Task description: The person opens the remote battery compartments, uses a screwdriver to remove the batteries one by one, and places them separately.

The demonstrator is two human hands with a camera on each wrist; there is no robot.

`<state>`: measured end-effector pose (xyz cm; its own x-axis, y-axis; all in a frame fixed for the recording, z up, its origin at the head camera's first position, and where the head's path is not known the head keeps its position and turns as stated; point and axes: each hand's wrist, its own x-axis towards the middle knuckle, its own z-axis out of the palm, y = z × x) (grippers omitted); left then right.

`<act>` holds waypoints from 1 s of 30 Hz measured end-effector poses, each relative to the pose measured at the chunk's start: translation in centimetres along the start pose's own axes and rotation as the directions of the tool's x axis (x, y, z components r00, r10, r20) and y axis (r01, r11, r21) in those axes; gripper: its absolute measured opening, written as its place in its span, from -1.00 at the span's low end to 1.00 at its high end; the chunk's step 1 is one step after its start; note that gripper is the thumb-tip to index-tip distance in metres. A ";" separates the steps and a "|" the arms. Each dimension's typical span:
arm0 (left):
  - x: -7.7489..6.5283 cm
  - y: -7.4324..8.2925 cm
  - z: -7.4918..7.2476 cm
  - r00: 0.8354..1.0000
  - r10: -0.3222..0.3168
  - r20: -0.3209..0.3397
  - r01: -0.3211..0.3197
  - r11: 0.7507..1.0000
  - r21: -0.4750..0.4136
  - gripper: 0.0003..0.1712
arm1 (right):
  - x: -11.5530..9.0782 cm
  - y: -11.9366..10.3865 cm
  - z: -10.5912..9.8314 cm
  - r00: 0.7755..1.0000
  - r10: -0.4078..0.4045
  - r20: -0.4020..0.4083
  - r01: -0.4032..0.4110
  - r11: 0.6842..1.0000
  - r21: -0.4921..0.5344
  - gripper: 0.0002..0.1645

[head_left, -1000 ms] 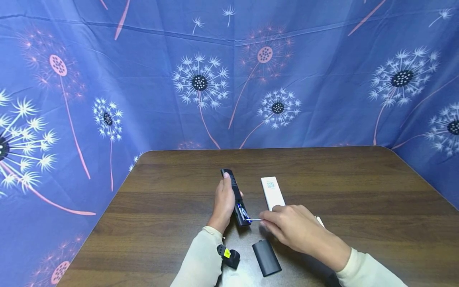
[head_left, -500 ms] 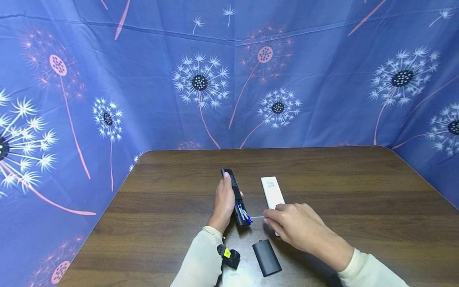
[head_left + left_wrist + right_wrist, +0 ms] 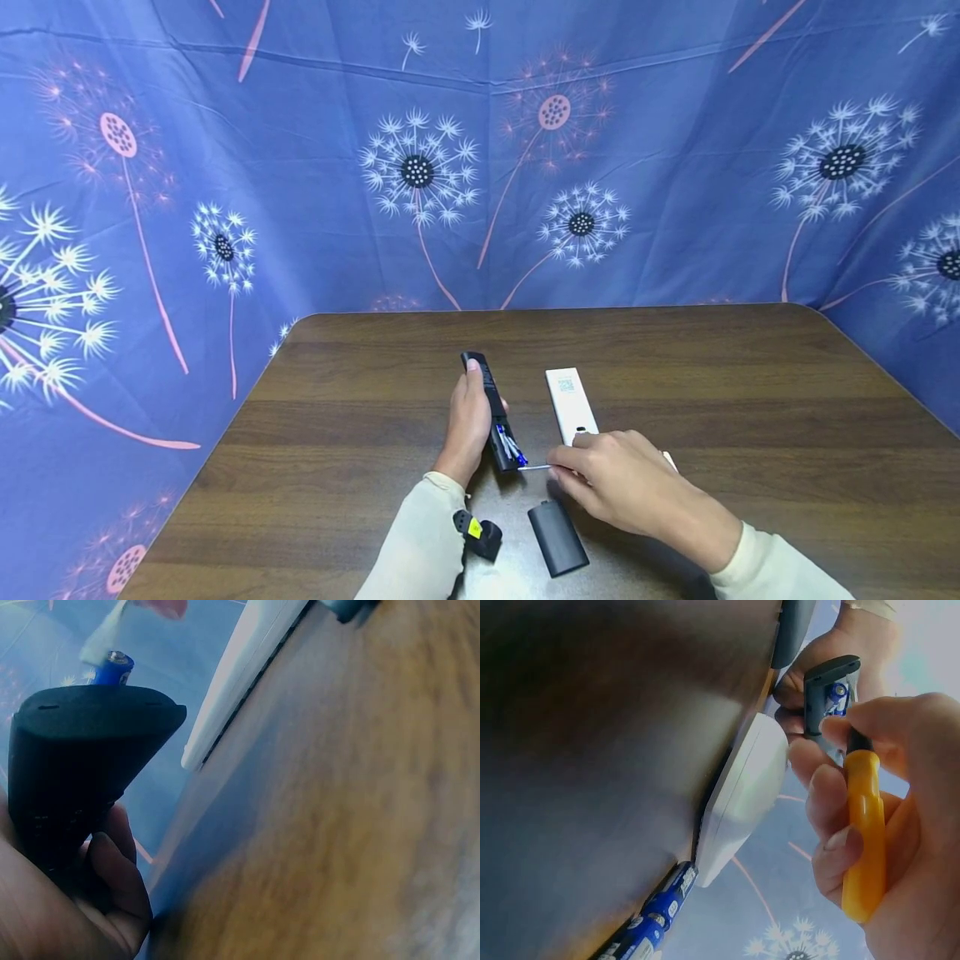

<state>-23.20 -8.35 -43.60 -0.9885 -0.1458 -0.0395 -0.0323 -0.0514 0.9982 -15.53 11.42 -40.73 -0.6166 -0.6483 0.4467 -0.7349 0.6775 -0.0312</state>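
Note:
My left hand (image 3: 467,425) grips a black remote control (image 3: 491,396), its thumb along the side. The remote's battery compartment lies open, and a blue-and-silver battery (image 3: 512,447) shows in it. In the left wrist view, a blue battery end (image 3: 114,671) pokes up past the remote's end. My right hand (image 3: 622,483) holds a screwdriver by its yellow handle (image 3: 865,832), fingers curled round it. The thin shaft (image 3: 536,467) points left, its tip right at the remote's lower end beside the battery. The remote's black battery cover (image 3: 558,539) lies on the table below.
A long white device (image 3: 570,400) with a QR code lies behind my right hand. In the right wrist view, several blue batteries (image 3: 651,919) lie beside it on the wooden table (image 3: 337,400). A patterned blue cloth (image 3: 300,167) hangs behind the table.
The screwdriver tip was in the compartment, drew out to the right, and now sits lower, at the remote's end. My left hand and the remote have stayed in place.

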 end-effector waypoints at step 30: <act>0.2 -0.1 0.0 1.000 0.000 -0.008 0.000 0.999 0.035 -0.38 | -0.3 0.4 -0.3 0.997 0.064 -0.043 -0.066 0.997 -0.046 -0.95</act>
<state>-23.41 -8.41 -43.69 -0.9873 -0.1538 -0.0400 -0.0379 -0.0169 0.9991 -15.52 12.00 -40.61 -0.6500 -0.5877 0.4818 -0.6785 0.7344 -0.0195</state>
